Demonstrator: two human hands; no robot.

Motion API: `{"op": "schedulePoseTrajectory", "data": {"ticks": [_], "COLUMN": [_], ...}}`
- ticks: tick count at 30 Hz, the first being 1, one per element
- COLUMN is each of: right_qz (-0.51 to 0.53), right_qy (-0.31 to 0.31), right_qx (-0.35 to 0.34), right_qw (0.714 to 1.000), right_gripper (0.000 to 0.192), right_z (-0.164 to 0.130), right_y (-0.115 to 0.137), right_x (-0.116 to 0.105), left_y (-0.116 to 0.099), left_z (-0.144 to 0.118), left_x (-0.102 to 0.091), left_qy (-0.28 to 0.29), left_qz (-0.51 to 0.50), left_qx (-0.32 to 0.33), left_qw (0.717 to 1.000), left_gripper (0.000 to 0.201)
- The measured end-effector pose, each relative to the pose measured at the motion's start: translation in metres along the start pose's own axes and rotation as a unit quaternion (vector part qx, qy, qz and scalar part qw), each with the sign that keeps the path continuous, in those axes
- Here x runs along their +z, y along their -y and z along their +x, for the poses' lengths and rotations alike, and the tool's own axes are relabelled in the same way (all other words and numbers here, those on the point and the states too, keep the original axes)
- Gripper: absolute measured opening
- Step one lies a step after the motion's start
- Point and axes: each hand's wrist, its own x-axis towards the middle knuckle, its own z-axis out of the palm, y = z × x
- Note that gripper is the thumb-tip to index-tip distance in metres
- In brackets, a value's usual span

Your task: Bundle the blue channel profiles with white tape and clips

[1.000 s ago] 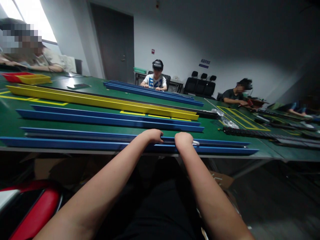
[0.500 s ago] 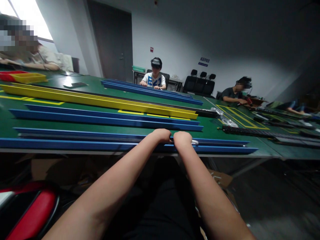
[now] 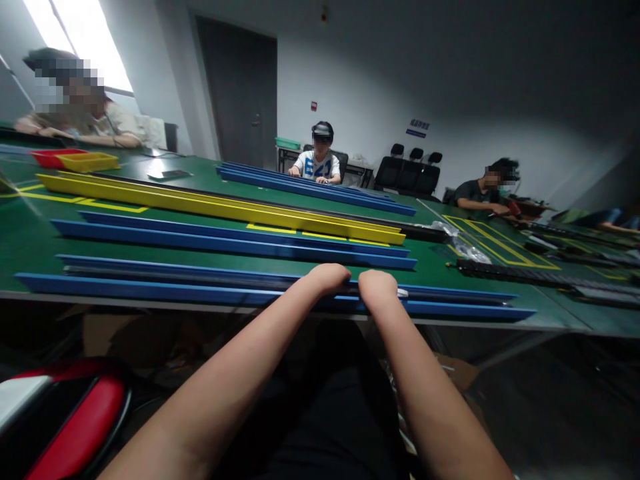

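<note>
Both my hands are over the nearest blue channel (image 3: 150, 287), which lies along the front edge of the table. My left hand (image 3: 329, 277) is closed, its fingers curled down out of sight. Close to its right, my right hand (image 3: 379, 288) is closed too, and its fingertips are hidden. A long dark strip (image 3: 230, 280) lies inside the channel and runs beneath both hands; what the fingers grip cannot be made out. Just past my right hand a small white piece (image 3: 403, 293) shows.
Beyond lie another blue channel (image 3: 225, 246), a yellow channel (image 3: 215, 208) and more blue channels (image 3: 310, 189). Red (image 3: 47, 158) and yellow trays (image 3: 93, 161) stand at left. Dark strips (image 3: 525, 272) and clear plastic wrap (image 3: 467, 247) lie right. Several people sit around the table.
The whole view has shifted, so things appear further right and slightly lower. The gap between my hands looks a little wider. Both hands remain closed over the channel.
</note>
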Motion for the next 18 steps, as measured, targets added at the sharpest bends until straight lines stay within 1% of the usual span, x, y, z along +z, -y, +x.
{"op": "schedulePoseTrajectory", "data": {"ticks": [6, 9, 12, 15, 18], "right_qz": [-0.012, -0.012, -0.001, 0.012, 0.018], "right_qy": [0.009, 0.006, -0.018, -0.012, -0.017], "right_qx": [-0.034, -0.051, -0.085, -0.125, -0.161], "right_qw": [0.999, 0.999, 0.996, 0.992, 0.987], "right_gripper": [0.029, 0.031, 0.029, 0.032, 0.03], "right_z": [0.009, 0.01, 0.008, 0.004, 0.001], "right_y": [-0.012, -0.008, 0.016, 0.054, 0.092], "right_x": [-0.006, -0.01, -0.016, -0.025, -0.036], "left_y": [0.002, 0.011, 0.035, 0.067, 0.096], "left_z": [-0.001, -0.007, -0.025, -0.053, -0.083], "left_x": [-0.005, -0.008, -0.011, -0.015, -0.018], "left_qy": [0.007, 0.01, 0.003, 0.022, 0.03], "left_qz": [-0.005, 0.0, 0.006, -0.001, -0.007], "left_qx": [0.002, 0.009, 0.001, -0.016, -0.046], "left_qw": [1.0, 1.0, 1.0, 1.0, 0.998], "left_gripper": [0.026, 0.027, 0.028, 0.029, 0.026]}}
